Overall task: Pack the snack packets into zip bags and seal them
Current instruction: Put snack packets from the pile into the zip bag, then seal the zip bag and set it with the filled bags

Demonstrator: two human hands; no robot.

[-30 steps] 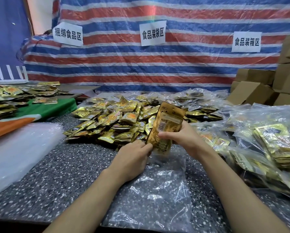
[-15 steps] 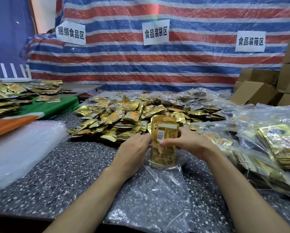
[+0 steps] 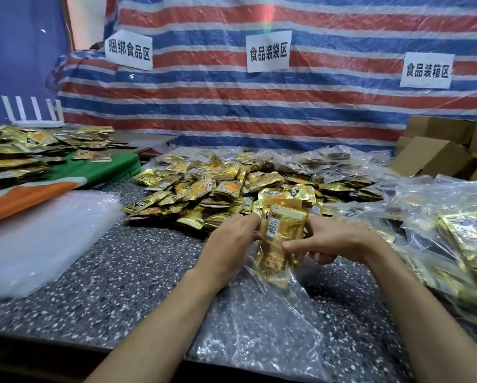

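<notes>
A small stack of gold snack packets (image 3: 280, 233) stands upright in front of me, its lower half inside the mouth of a clear zip bag (image 3: 262, 322) that lies on the speckled table (image 3: 115, 286). My left hand (image 3: 229, 250) grips the stack and the bag's mouth from the left. My right hand (image 3: 334, 241) holds them from the right, fingers curled at the bag's edge. Behind the hands lies a big heap of loose gold packets (image 3: 218, 192).
Filled clear bags of packets (image 3: 458, 239) pile up on the right. Cardboard boxes (image 3: 436, 156) stand at the back right. A stack of empty clear bags (image 3: 38, 239) lies at the left, with more packets (image 3: 19, 153) on a green and orange cloth (image 3: 93, 172). A striped tarp with paper signs hangs behind.
The stack of packets came down from held-up height into the bag's mouth. Both hands dropped with it and closed in on either side.
</notes>
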